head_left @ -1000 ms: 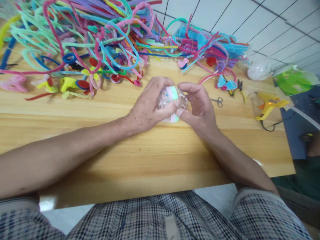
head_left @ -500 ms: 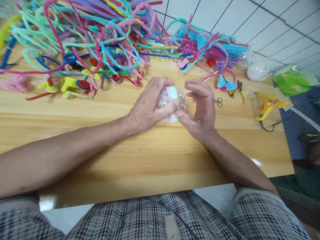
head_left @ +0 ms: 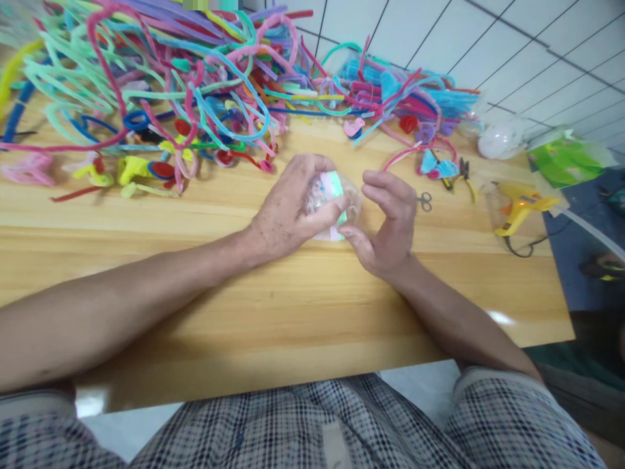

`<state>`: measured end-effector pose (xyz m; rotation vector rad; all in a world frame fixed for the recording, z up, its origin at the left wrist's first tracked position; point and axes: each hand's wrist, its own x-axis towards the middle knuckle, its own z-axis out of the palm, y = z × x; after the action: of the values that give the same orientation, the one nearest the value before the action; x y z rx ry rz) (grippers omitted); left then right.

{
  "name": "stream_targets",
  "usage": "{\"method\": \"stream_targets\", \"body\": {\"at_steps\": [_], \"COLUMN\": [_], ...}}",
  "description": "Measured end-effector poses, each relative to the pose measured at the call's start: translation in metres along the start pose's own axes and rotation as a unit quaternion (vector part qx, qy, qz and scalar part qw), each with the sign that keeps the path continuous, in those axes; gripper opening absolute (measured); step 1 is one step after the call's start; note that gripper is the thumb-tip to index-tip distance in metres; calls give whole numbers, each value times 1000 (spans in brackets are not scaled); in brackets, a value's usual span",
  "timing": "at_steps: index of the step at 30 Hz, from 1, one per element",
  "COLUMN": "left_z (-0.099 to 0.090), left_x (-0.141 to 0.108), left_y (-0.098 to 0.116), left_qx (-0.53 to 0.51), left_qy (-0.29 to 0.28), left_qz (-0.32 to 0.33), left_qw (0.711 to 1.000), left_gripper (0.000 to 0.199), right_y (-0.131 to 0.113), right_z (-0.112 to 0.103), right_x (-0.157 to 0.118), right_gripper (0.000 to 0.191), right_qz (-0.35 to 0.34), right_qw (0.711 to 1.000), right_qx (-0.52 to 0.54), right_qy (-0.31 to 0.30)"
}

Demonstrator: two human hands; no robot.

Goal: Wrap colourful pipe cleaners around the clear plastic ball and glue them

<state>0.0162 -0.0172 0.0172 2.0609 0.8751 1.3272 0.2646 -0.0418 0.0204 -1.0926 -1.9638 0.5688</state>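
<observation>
A clear, rounded object (head_left: 353, 203) with a shiny pastel band (head_left: 334, 185) round its middle is at the centre of the wooden table. My left hand (head_left: 291, 205) is wrapped round its left side, the thumb lying across the band. On the other side my right hand (head_left: 389, 221) is held with its fingers curved and apart from the thumb. Its thumb tip is at the lower edge of the band, while the fingers stand off the object. What lies inside the clear object is too blurred to tell.
Many coloured fuzzy stems (head_left: 161, 85) cover the back of the table (head_left: 293, 312). At the right are small scissors (head_left: 424, 202), pliers (head_left: 467, 179), a yellow glue gun (head_left: 522, 205) with a cable, a clear ball (head_left: 497, 141) and a green packet (head_left: 566, 159).
The right hand's fingers have dropped slightly and the hand has shifted a little left. My left hand keeps its hold on the clear object.
</observation>
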Motion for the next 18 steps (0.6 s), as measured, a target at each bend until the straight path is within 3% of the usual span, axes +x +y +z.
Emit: {"method": "stream_targets", "body": {"at_steps": [6, 10, 18], "left_z": [0, 1, 1], "left_x": [-1, -2, -1], "left_y": [-2, -1, -7], "left_qx": [7, 4, -2], "left_qy": [-2, 2, -15], "left_qz": [0, 7, 11], "left_qw": [1000, 1000, 1000], "left_gripper": [52, 49, 56], "right_y": [-12, -21, -26], "right_z": [5, 9, 10], "right_x": [4, 8, 10], "right_gripper": [74, 58, 49], "right_qz": [-121, -91, -100], "right_qw": [990, 992, 991], "right_qx": [8, 41, 20], "right_qy": [65, 79, 82]}}
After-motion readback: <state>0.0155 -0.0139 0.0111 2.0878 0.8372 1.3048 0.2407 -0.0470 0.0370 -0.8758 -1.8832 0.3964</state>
